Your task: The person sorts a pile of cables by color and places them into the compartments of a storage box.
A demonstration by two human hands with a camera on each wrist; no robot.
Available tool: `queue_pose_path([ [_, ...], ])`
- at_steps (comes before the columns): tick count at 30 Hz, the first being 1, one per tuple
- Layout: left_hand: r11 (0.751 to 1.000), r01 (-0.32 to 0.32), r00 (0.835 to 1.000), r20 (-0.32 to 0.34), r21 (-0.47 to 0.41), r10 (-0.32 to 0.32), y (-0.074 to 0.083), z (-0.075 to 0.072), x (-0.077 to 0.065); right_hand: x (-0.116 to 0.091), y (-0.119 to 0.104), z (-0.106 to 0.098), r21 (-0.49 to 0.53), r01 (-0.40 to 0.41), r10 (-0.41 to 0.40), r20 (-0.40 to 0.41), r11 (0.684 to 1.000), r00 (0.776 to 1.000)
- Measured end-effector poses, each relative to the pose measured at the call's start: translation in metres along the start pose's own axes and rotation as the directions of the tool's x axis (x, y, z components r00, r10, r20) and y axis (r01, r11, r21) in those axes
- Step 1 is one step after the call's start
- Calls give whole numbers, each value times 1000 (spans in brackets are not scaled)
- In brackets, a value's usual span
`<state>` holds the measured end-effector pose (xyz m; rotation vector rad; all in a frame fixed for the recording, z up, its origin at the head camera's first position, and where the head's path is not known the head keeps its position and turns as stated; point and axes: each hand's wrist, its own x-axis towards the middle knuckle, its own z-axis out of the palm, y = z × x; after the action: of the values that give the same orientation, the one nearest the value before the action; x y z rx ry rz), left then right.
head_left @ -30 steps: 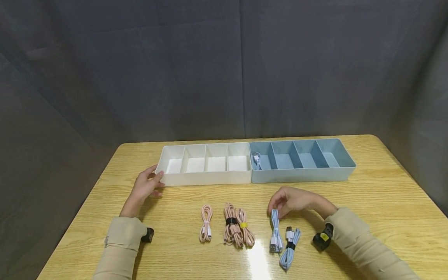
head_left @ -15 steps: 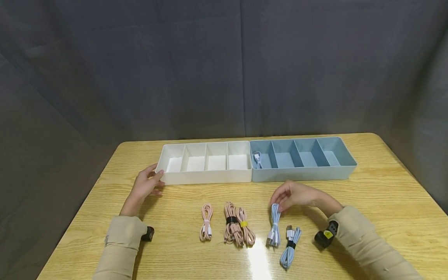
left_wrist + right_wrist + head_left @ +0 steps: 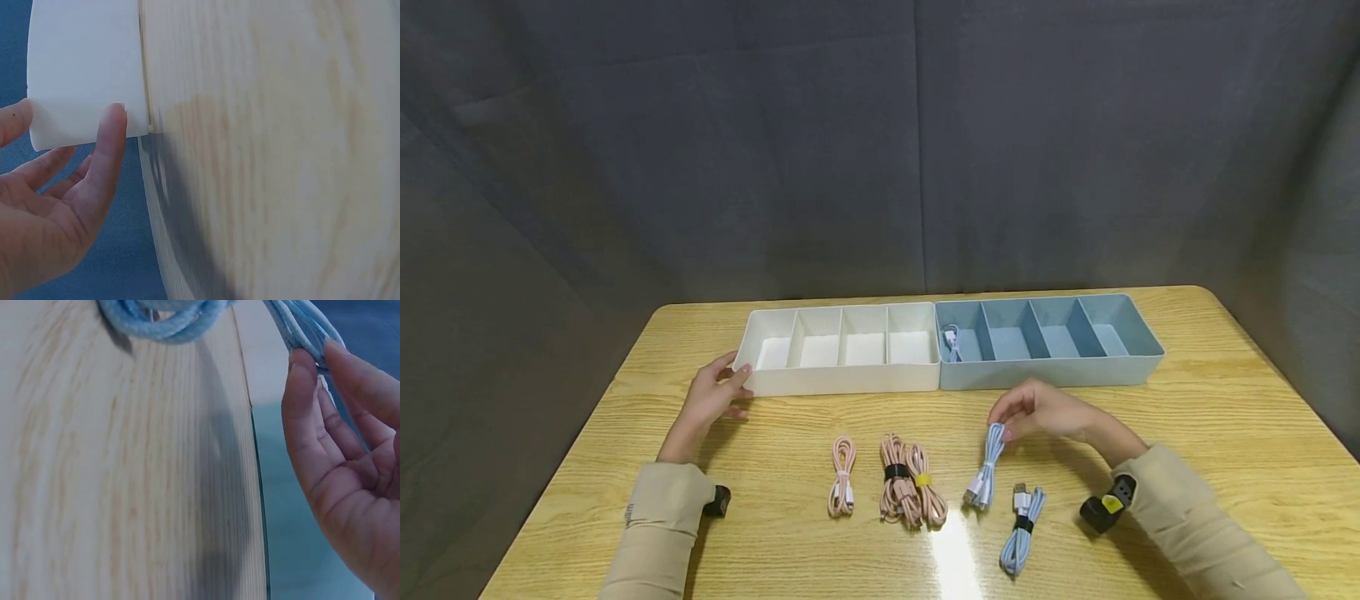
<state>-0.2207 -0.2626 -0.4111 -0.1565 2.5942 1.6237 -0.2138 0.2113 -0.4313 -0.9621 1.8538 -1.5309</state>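
Observation:
A coiled light-blue USB cable (image 3: 988,471) with white connectors hangs from my right hand (image 3: 1051,413), pinched at its looped end between thumb and fingertips. The right wrist view shows the blue cable loop (image 3: 303,328) between thumb and finger. My left hand (image 3: 709,402) touches the near-left corner of the white divided box (image 3: 842,382). In the left wrist view, its fairly straight fingers lie against the box's end (image 3: 87,75). Right of the white box stands a blue divided box (image 3: 1052,374), with a small cable (image 3: 952,342) in its leftmost compartment.
On the wooden table (image 3: 790,550) lie a pink cable (image 3: 842,477), a pink cable bundle (image 3: 897,492) with a black strap, another pink cable (image 3: 928,492) with a yellow strap, and a blue cable (image 3: 1022,533) with a black strap. A dark curtain (image 3: 820,167) hangs behind.
My right hand has lifted the blue cable from the table and moved it away from me and slightly right; its connector end has swung left. My left hand stays at the white box.

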Motion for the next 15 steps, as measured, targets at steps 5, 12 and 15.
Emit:
queue_pose_path([
  [5, 1000, 8, 1000, 2, -7, -8, 0, 0, 0, -2, -3, -2, -19, 11, -12, -70, 1000, 997],
  [12, 1000, -1, 1000, -3, 0, 1, 0, 0, 1, -5, -6, -5, 1, 38, -37, -141, 999, 989],
  [15, 1000, -4, 1000, -1, 0, 4, 1, 0, 0, -7, -8, -7, -17, 32, -35, -181, 999, 983],
])
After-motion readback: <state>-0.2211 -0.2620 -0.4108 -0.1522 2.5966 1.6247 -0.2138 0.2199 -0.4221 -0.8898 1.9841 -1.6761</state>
